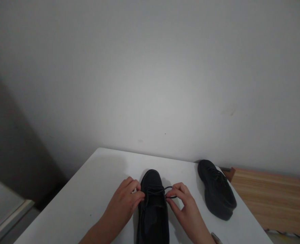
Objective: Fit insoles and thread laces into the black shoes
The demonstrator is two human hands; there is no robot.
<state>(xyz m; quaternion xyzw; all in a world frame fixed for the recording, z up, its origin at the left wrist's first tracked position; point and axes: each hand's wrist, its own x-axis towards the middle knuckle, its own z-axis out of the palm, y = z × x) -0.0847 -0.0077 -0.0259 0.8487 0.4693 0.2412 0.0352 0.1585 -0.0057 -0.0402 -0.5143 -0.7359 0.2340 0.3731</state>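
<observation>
A black shoe (152, 203) lies at the bottom centre of the frame on a white desk (96, 189), toe pointing away toward the wall. The left hand (126, 200) sits just left of its lacing, fingertips pressed together on the lace (162, 191). The right hand (183, 200), just right of it, pinches a loop of the same lace between thumb and forefinger.

A second black shoe (217, 189) rests on the desk in the lower right of the frame, apart from the hands and angled toward the back edge. Beyond it a wooden surface (272, 200) fills the lower right. A plain grey wall (150, 74) takes up most of the frame.

The near shoe's heel is cut off by the bottom edge, as are both forearms. In the dim light the dark lace is hard to follow against the shoe. A small metallic object (216, 238) at the bottom edge cannot be identified.
</observation>
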